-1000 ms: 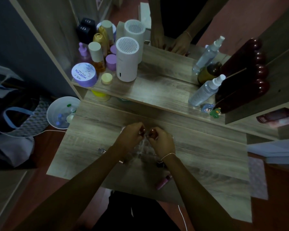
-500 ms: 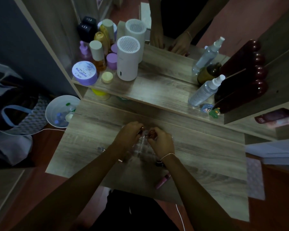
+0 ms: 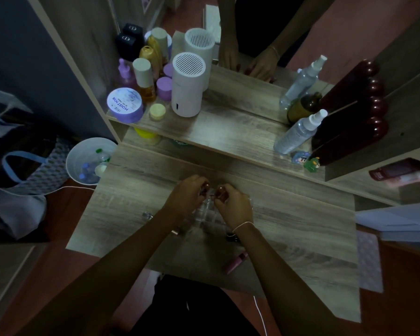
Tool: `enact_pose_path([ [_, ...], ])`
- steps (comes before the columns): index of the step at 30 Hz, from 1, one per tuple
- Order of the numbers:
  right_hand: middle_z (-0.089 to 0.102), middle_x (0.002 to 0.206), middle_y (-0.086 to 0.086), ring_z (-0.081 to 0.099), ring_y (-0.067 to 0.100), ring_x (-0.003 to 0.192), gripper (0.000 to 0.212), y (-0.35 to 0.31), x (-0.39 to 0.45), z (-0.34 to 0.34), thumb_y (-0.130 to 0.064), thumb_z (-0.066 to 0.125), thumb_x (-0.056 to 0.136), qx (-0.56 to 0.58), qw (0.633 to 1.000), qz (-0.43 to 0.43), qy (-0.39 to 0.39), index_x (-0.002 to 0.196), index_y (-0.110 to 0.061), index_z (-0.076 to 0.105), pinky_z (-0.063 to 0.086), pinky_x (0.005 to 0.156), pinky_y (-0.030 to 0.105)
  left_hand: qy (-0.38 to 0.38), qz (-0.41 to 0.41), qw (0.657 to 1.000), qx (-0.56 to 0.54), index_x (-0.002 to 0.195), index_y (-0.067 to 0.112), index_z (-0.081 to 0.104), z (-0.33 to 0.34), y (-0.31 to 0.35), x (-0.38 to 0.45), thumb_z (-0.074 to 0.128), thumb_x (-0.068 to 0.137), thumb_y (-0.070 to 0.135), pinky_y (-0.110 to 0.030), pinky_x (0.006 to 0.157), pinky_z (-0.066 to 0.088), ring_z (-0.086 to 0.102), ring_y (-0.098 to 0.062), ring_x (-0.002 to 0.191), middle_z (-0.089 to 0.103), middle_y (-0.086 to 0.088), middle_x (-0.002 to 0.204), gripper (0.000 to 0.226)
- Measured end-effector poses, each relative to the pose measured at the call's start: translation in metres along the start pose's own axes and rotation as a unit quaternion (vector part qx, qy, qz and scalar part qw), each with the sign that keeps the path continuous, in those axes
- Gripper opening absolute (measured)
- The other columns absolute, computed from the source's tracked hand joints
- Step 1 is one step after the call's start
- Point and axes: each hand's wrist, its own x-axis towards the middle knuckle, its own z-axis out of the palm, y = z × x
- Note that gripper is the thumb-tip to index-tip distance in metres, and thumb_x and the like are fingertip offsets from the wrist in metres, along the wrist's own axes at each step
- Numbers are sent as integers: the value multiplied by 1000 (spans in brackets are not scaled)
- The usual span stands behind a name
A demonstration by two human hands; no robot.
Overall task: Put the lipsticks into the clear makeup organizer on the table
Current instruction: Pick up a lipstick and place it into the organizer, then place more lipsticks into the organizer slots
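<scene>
Pink lipstick (image 3: 235, 262): lies loose on the counter (image 3: 301, 226) near the front edge, right of the arms, not yet stowed
Black-capped item (image 3: 231, 237): beside the right wrist, type unclear
Clear makeup organizer (image 3: 207, 214): mid-counter, under both hands
Left hand (image 3: 186, 196), right hand (image 3: 233, 204): each grip pinched narrow over the organizer; held object too dim to tell, likely a lipstick being slotted
Purple jar (image 3: 125, 104): on the shelf, lid reads "MOIST HYA"
Black boxes (image 3: 129, 40): logo "CD"
</scene>
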Motion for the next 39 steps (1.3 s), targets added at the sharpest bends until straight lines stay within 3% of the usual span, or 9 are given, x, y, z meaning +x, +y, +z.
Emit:
enact_pose_path([
  [5,74,90,1,69,21,84,26,-1,0,0,-23,72,77,18,1000,13,2,102,-24,63,56,80,38,8,6,1000,-4,112,3,60,-2,0,-2,67,75,-1,-42,85,48,59,-33,100,61,-19,111,38],
  [12,73,92,2,69,21,85,42,-5,-5,-10,-24,75,76,71,997,7,38,114,-23,57,55,82,36,23,19,999,-14,118,5,56,-4,-1,-6,68,82,9,-27,82,42,57,-28,103,58,-16,118,38],
  [16,65,71,-6,63,10,66,41,-3,-17,-27,-16,77,74,117,990,5,80,110,-22,60,57,72,33,52,56,997,14,119,7,57,-10,0,-9,70,82,19,-30,87,40,51,-28,111,57,-15,121,41],
  [21,59,63,-12,59,-9,62,40,7,-28,-51,-13,79,75,138,981,2,135,111,-18,62,42,61,1,98,98,990,36,117,6,59,-20,5,-13,71,82,23,-28,90,38,52,-30,112,59,-17,120,41],
  [26,57,63,-12,57,-12,61,36,17,-47,-62,-10,77,76,167,968,28,187,108,-17,64,40,59,0,119,114,986,27,116,5,61,-23,8,-26,68,85,21,-37,93,42,53,-33,113,60,-19,119,35],
  [28,58,63,-12,58,-9,61,34,22,-58,-59,-9,75,76,174,963,45,202,107,-19,64,41,59,2,113,105,988,14,118,6,59,-23,3,-34,65,88,21,-37,95,40,52,-32,114,59,-19,122,34],
  [31,60,67,-7,62,10,64,27,32,-78,-49,-14,72,79,181,955,86,221,104,-20,63,49,63,21,108,77,991,-4,119,6,57,-23,-11,-52,55,91,28,-42,97,42,52,-30,114,57,-17,123,35],
  [34,64,70,-1,63,20,65,17,44,-100,-32,-18,70,82,185,944,127,240,97,-17,61,53,67,30,132,56,990,4,115,8,57,-23,-32,-73,42,91,34,-34,95,38,50,-24,111,59,-15,118,39],
  [39,64,80,7,66,35,84,19,64,-133,5,-22,70,82,190,923,258,214,94,-14,56,44,71,31,161,-7,986,30,111,13,55,-16,-73,-109,54,83,7,-40,87,41,52,-29,101,58,-13,113,29],
])
